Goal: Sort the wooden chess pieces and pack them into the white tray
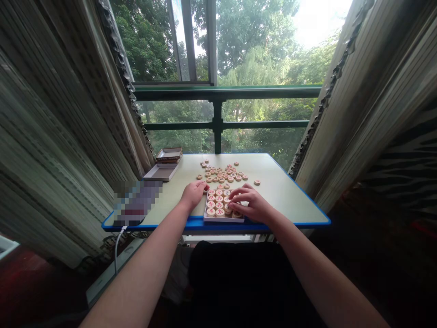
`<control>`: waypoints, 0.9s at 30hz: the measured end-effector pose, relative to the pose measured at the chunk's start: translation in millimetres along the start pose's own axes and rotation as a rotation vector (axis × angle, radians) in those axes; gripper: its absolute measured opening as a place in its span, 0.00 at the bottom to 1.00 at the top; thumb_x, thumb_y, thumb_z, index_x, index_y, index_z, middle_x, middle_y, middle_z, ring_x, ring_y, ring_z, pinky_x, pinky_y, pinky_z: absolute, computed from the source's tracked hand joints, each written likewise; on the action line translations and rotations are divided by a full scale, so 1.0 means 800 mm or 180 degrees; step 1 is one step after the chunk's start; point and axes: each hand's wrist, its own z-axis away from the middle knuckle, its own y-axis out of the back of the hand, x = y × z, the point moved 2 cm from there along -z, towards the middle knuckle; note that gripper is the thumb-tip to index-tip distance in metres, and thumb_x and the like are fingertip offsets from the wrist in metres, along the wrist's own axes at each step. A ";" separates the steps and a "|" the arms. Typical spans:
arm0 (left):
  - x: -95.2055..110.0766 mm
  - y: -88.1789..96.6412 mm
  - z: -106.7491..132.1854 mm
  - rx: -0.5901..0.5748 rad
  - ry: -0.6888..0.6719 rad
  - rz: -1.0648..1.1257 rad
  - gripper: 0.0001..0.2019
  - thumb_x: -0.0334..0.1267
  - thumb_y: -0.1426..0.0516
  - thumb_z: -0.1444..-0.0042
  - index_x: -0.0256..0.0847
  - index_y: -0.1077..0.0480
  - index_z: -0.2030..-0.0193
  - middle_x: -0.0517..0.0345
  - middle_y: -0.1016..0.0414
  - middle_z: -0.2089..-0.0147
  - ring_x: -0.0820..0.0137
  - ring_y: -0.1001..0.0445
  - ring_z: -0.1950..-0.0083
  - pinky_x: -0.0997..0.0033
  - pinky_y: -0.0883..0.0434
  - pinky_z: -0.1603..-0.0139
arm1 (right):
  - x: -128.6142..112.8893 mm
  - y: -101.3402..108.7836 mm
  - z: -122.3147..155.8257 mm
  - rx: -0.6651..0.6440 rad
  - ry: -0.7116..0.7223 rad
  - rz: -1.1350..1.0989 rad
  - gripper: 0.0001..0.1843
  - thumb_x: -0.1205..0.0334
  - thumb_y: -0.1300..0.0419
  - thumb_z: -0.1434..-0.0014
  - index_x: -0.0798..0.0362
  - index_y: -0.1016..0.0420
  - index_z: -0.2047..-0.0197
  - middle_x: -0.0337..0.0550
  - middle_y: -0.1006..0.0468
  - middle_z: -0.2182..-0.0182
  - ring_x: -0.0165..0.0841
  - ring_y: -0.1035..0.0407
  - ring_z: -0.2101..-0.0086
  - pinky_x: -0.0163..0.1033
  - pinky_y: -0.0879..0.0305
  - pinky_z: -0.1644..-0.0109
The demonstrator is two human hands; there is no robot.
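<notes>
A shallow white tray [205, 219] at the table's near edge holds rows of round wooden Chinese chess pieces [215, 204]. My left hand [193, 193] rests with curled fingers against the tray's top-left corner, and whether its fingertips pinch a piece there I cannot make out. My right hand [248, 202] lies over the tray's right side, fingers bent down onto the pieces. Several loose chess pieces [222, 174] are scattered on the table just beyond the tray.
The cream table [287, 191] has a blue rim and stands before a window with a green railing [218, 92]. An open box [161, 172] and a stacked box lid [169, 155] sit at the back left. A blurred device [136, 202] with a cable lies left. Curtains hang on both sides.
</notes>
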 end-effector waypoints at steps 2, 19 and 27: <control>0.001 0.001 0.000 0.0009 0.0010 -0.0023 0.13 0.43 0.50 0.51 0.38 0.29 0.74 0.53 0.23 0.68 0.64 0.25 0.62 0.67 0.31 0.59 | 0.000 0.002 0.001 0.0007 -0.0006 -0.0009 0.12 0.54 0.43 0.43 0.50 0.21 0.69 0.44 0.23 0.65 0.33 0.36 0.66 0.43 0.43 0.54; -0.005 -0.001 -0.003 0.0022 0.0044 0.0150 0.13 0.44 0.50 0.51 0.38 0.29 0.75 0.53 0.23 0.69 0.65 0.25 0.64 0.68 0.30 0.60 | -0.008 0.002 0.003 -0.0283 0.0177 -0.0154 0.11 0.57 0.46 0.42 0.50 0.22 0.65 0.44 0.22 0.63 0.34 0.32 0.63 0.43 0.43 0.54; -0.002 -0.001 0.000 -0.0004 0.0088 0.0145 0.13 0.44 0.49 0.52 0.39 0.29 0.75 0.54 0.23 0.69 0.65 0.25 0.63 0.68 0.31 0.59 | 0.011 0.012 0.009 0.0552 -0.0376 0.0217 0.10 0.58 0.44 0.44 0.50 0.23 0.65 0.44 0.24 0.64 0.37 0.34 0.60 0.44 0.41 0.52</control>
